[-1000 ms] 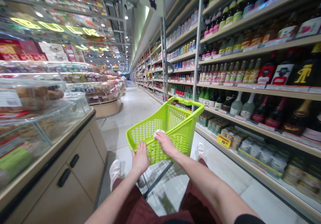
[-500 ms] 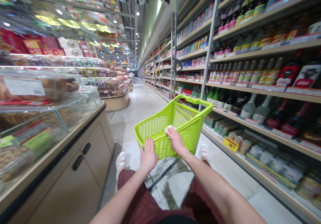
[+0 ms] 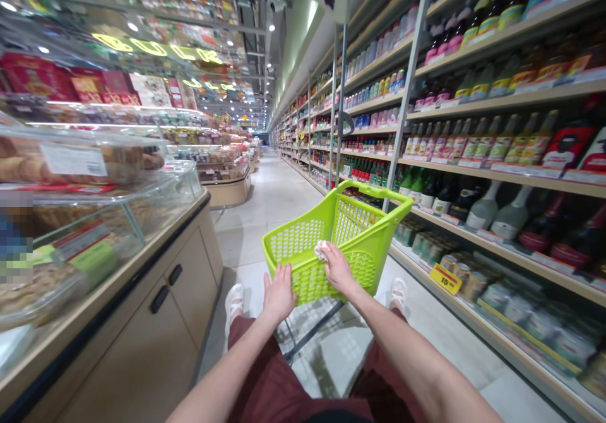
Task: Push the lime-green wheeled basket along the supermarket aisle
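Note:
A lime-green shopping cart (image 3: 348,276) with a perforated basket stands tilted in front of me, between my feet. At its near left corner, my left hand (image 3: 279,291) grips the basket, its fingers lying over the edge and side. Pinched in the fingers of my right hand (image 3: 339,268) is a crumpled white tissue (image 3: 322,250), which lies at the near long rim of the basket. The palm sides of both hands are hidden. Beneath the basket, part of the cart's dark grey frame (image 3: 315,329) shows.
On the right run shelves of bottles (image 3: 478,207) and cans, with a yellow price tag (image 3: 445,279). A counter (image 3: 175,322) with glass bins and packaged food borders the left. The pale floor (image 3: 269,180) of the aisle stretches ahead. A tall pole (image 3: 341,95) carries a bear sign.
My right hand has shifted slightly, and more of the tissue shows beyond its fingers. The view has turned a little left, so the cart and shelves sit further right.

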Available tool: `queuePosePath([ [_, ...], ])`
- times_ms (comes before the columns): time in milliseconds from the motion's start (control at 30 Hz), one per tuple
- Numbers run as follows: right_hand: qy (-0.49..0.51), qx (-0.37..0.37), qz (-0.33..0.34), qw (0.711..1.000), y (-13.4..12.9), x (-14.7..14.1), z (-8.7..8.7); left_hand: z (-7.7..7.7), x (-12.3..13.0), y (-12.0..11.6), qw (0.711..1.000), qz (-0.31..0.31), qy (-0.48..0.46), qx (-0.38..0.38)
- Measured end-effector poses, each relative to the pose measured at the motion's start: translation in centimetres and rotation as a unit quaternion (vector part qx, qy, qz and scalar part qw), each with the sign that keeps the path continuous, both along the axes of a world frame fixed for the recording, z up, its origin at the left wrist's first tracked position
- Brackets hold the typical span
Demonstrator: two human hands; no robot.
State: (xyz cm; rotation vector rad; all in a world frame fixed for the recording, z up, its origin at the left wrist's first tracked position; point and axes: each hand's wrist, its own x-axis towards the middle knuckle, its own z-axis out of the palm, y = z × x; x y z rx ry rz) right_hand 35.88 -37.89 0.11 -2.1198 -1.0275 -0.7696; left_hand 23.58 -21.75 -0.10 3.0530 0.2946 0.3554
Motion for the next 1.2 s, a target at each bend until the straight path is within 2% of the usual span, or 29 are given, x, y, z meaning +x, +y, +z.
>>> queuePosePath([
  [167, -0.001, 0.001, -0.005, 1.0, 1.2, -0.1, -0.6, 0.4, -0.2, -0.8, 1.0, 0.019, 0.008, -0.015],
  [367, -0.016, 0.021, 0.006, 1.0, 0.9, 1.1, -0.3, 1.1, -0.1, -1.6, 0.999, 0.029, 0.027, -0.024],
  [500, 0.006, 0.041, -0.008, 0.999, 0.7, 2.2, -0.2, 1.0, 0.1, -2.7, 0.999, 0.011, 0.031, -0.027],
  [633, 0.017, 0.07, -0.025, 0.997, -0.2, 3.0, 0.0, 0.4, 0.3, -3.6, 0.999, -0.035, 0.02, -0.028],
  [700, 0.013, 0.074, -0.02, 0.997, -0.7, 2.9, 0.2, 0.3, 0.4, -3.3, 0.998, -0.061, 0.019, -0.029],
  [800, 0.004, 0.059, 0.019, 0.998, -0.9, 1.5, 0.5, 0.2, 0.6, -2.2, 0.998, -0.051, 0.017, -0.02],
  [900, -0.005, 0.04, 0.056, 0.998, 0.0, -0.9, 0.4, 0.0, 0.7, -1.1, 0.999, -0.041, 0.009, 0.003],
  [1000, -0.023, 0.016, 0.073, 0.997, 1.1, -2.3, -0.1, -0.2, 0.7, -1.1, 0.999, -0.044, 0.013, 0.006],
  [1067, -0.033, 0.007, 0.065, 0.997, 1.2, -2.1, -0.2, -0.3, 0.6, -1.4, 0.999, -0.046, 0.019, 0.004],
  [1200, -0.031, 0.032, 0.001, 0.999, -0.3, 0.1, -0.1, -0.1, 0.5, -1.3, 0.997, -0.076, 0.009, 0.015],
])
